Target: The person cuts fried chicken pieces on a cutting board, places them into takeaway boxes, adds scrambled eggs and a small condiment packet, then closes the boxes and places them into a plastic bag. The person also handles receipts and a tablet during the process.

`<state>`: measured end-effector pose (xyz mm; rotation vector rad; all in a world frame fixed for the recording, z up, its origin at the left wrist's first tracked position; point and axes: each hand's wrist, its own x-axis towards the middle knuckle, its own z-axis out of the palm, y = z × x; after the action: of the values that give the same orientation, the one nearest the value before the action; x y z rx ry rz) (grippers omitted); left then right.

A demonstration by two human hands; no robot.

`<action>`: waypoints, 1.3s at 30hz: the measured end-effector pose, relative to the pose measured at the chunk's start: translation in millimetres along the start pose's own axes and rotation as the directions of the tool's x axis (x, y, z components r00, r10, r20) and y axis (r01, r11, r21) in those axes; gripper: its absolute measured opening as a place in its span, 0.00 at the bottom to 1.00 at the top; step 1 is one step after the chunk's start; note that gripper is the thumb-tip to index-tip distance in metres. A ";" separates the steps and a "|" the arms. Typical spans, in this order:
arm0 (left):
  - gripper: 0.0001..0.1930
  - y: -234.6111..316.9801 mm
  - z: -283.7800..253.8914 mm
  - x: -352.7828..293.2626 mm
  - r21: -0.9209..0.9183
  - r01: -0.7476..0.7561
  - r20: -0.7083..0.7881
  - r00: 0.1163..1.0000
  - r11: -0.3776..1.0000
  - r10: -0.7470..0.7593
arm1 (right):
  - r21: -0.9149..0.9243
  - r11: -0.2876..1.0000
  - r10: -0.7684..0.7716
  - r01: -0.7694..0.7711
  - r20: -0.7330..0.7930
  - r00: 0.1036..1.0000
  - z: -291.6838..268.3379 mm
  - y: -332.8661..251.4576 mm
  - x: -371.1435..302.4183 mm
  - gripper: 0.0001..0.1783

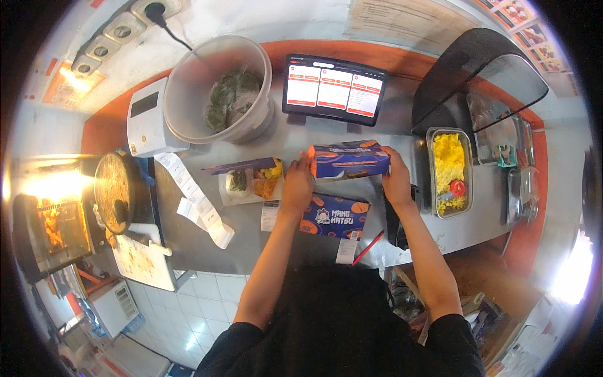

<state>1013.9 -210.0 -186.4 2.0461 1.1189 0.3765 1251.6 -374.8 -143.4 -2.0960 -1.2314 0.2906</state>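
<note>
A blue and orange cardboard food box (349,161) is held between my two hands over the metal counter. My left hand (298,187) grips its left end, and my right hand (396,178) grips its right end, fingers on its upper edges. Just below it on the counter lies a second closed box (342,215) in the same colours, with a paper slip (346,251) at its lower edge. Left of my left hand, an open food box (242,195) holds white rice and yellow-orange food. Another slip (269,217) lies partly behind my left forearm.
At the back stand a tablet (334,90), a clear bucket (217,63) with plastic-wrapped contents, and a white printer (151,119) trailing a receipt strip (195,198). To the right are a tub of yellow food (448,164) and a black-framed cover (465,75). A red pen (368,248) lies near the front edge.
</note>
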 end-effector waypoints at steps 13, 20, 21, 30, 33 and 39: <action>0.26 84.5 66.4 -13.3 -0.915 0.285 0.323 0.942 -0.286 -0.094 | 0.133 0.987 0.072 -0.093 0.154 0.985 -16.0 -6.6 -12.7 0.35; 0.20 84.8 38.7 -8.7 -0.839 0.279 0.388 0.909 -0.467 -0.154 | 0.049 0.997 0.047 -0.053 0.102 0.994 -11.2 -4.4 -24.1 0.34; 0.20 78.3 19.4 -9.6 -0.849 0.224 0.338 0.927 -0.479 -0.164 | -0.012 0.999 0.046 -0.045 0.096 0.994 -10.6 -6.3 -23.9 0.34; 0.37 -26.6 33.2 3.9 -0.590 0.263 0.021 0.950 0.764 -0.310 | -0.437 0.899 0.152 0.016 0.347 0.925 2.1 -4.8 -33.4 0.37; 0.36 -15.4 27.1 -2.0 -0.313 0.243 0.109 0.970 0.918 -0.220 | -0.438 0.899 0.139 0.023 0.334 0.932 18.0 8.9 -44.7 0.39; 0.32 -36.9 38.9 -1.9 0.036 -0.103 0.036 0.994 0.994 0.102 | -0.087 0.985 0.167 -0.151 0.221 0.961 30.2 -1.4 -54.3 0.35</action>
<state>1013.1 -218.0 -239.4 2.1413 1.0106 0.3726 1206.8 -406.5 -172.7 -2.2753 -1.2178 0.5825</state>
